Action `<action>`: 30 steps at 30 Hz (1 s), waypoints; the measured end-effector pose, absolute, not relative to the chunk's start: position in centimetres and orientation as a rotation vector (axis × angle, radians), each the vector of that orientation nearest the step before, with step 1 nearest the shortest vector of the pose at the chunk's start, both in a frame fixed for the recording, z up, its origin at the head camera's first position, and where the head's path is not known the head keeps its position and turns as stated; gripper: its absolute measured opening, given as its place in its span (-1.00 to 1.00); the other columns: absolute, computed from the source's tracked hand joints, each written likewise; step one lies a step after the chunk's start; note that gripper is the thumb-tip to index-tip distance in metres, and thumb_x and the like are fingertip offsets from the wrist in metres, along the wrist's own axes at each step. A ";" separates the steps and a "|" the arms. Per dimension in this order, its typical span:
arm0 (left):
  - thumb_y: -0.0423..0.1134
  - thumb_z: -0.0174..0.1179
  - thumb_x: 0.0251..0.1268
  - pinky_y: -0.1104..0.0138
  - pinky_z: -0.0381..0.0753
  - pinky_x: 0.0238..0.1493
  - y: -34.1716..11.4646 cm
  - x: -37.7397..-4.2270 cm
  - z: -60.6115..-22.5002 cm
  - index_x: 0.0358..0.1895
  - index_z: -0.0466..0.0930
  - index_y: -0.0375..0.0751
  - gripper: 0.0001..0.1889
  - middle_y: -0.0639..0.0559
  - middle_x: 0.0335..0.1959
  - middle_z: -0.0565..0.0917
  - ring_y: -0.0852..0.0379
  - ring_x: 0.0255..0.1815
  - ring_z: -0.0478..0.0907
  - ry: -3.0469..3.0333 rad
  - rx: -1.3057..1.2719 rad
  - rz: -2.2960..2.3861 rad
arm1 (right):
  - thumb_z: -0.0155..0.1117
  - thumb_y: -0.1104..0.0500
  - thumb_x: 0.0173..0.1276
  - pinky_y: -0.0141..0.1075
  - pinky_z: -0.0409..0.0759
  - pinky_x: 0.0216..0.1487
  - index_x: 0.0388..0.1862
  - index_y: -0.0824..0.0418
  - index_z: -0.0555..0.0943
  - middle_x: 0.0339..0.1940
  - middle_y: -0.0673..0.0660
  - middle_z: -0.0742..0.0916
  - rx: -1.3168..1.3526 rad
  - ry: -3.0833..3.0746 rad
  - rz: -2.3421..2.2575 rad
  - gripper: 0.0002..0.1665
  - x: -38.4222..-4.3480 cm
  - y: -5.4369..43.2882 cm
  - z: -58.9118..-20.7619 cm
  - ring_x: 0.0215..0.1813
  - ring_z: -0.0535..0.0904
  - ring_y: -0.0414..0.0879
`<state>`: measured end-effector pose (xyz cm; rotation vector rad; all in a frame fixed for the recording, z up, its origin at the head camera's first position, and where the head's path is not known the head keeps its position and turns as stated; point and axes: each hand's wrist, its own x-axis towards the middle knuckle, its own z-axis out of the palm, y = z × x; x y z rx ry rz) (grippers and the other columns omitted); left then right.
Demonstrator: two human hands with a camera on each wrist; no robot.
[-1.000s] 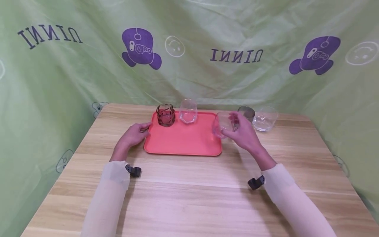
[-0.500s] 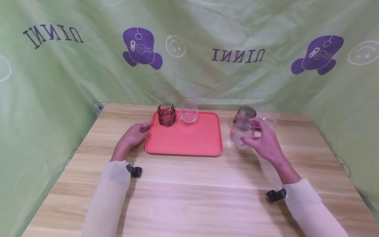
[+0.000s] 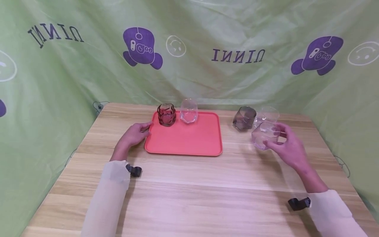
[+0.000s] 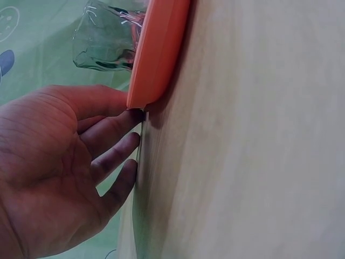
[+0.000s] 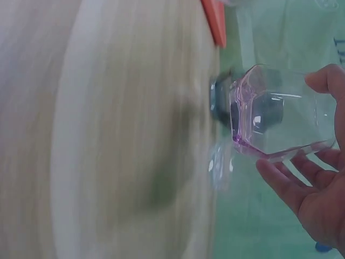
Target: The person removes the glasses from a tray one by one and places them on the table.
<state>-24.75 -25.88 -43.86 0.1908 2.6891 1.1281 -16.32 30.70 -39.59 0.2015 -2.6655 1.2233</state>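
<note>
My left hand point(image 3: 133, 135) pinches the left edge of the red tray point(image 3: 183, 143). In the left wrist view the thumb point(image 4: 102, 101) lies against the tray's rim. A dark tinted glass point(image 3: 166, 115) and a clear glass point(image 3: 189, 112) stand upright at the tray's back left. To the right of the tray, my right hand point(image 3: 288, 148) grips a clear, faintly pink glass point(image 3: 264, 136) between thumb and fingers. The right wrist view shows this glass point(image 5: 285, 118) held above the table.
Behind the held glass, a smoky grey glass point(image 3: 244, 119) and another clear glass point(image 3: 267, 114) stand on the wooden table point(image 3: 189, 197). A green printed cloth point(image 3: 201, 79) hangs along the table's back edge.
My right hand has carried the pinkish glass from over the tray's right edge out to the right, past the smoky grey glass. The left hand and the tray have hardly moved.
</note>
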 end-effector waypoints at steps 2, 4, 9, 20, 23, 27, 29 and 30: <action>-0.30 0.08 0.59 -0.05 0.25 0.48 -25.9 -24.8 -43.9 0.55 0.31 -0.27 -0.46 -0.20 0.50 0.38 -0.20 0.53 0.24 2.692 0.196 1.132 | 0.53 0.27 0.28 -0.71 0.48 -0.09 0.48 0.47 0.27 0.19 0.49 0.53 0.186 -2.674 1.205 -0.10 -16.2 31.5 -39.7 0.17 0.46 0.25; -0.30 0.08 0.59 -0.05 0.25 0.48 -25.9 -24.8 -43.9 0.54 0.32 -0.28 -0.47 -0.20 0.49 0.39 -0.19 0.53 0.24 2.691 0.201 1.136 | 0.53 0.24 0.30 -0.72 0.45 -0.08 0.48 0.47 0.27 0.21 0.49 0.54 0.161 -2.691 1.176 -0.10 -16.1 32.4 -39.9 0.18 0.46 0.26; -0.31 0.09 0.58 -0.05 0.21 0.50 -26.0 -24.8 -44.0 0.54 0.32 -0.29 -0.47 -0.19 0.49 0.39 -0.19 0.56 0.17 2.691 0.197 1.139 | 0.51 0.11 0.36 -0.65 0.41 -0.08 0.50 0.43 0.28 0.25 0.43 0.55 0.062 -2.732 1.105 -0.10 -16.2 34.4 -40.6 0.25 0.44 0.34; -0.29 0.09 0.59 -0.07 0.22 0.49 -26.1 -24.8 -44.2 0.54 0.32 -0.27 -0.47 -0.21 0.49 0.39 -0.21 0.55 0.19 2.699 0.192 1.139 | 0.45 -0.10 0.40 -0.40 0.50 0.01 0.53 0.39 0.25 0.33 0.39 0.50 -0.103 -2.775 1.063 -0.03 -17.0 37.4 -41.0 0.28 0.42 0.33; -0.29 0.09 0.59 -0.07 0.22 0.49 -26.0 -24.7 -44.1 0.54 0.32 -0.26 -0.47 -0.20 0.49 0.38 -0.20 0.56 0.18 2.695 0.182 1.143 | 0.46 -0.11 0.39 -0.50 0.49 -0.08 0.51 0.38 0.26 0.32 0.36 0.50 -0.142 -2.766 1.066 -0.04 -17.5 38.2 -41.1 0.23 0.45 0.25; -0.29 0.10 0.59 -0.06 0.19 0.50 -26.1 -24.8 -44.2 0.54 0.33 -0.25 -0.47 -0.18 0.50 0.39 -0.20 0.57 0.16 2.693 0.181 1.145 | 0.47 -0.13 0.37 -0.62 0.41 -0.17 0.46 0.37 0.30 0.28 0.31 0.49 -0.202 -2.736 1.092 -0.07 -18.1 39.1 -41.1 0.13 0.44 0.06; -0.28 0.09 0.59 -0.06 0.20 0.50 -26.1 -24.8 -44.1 0.55 0.32 -0.25 -0.47 -0.18 0.50 0.38 -0.20 0.57 0.16 2.692 0.177 1.144 | 0.45 -0.14 0.38 -0.56 0.47 -0.10 0.49 0.37 0.27 0.31 0.33 0.47 -0.231 -2.739 1.104 -0.04 -18.5 39.4 -40.9 0.15 0.44 0.08; -0.28 0.09 0.59 -0.07 0.20 0.50 -26.1 -24.8 -44.1 0.55 0.32 -0.24 -0.47 -0.18 0.50 0.38 -0.20 0.57 0.16 2.691 0.174 1.143 | 0.44 -0.16 0.39 -0.48 0.51 -0.02 0.50 0.38 0.26 0.33 0.35 0.46 -0.246 -2.742 1.106 -0.03 -18.7 39.5 -40.8 0.19 0.43 0.12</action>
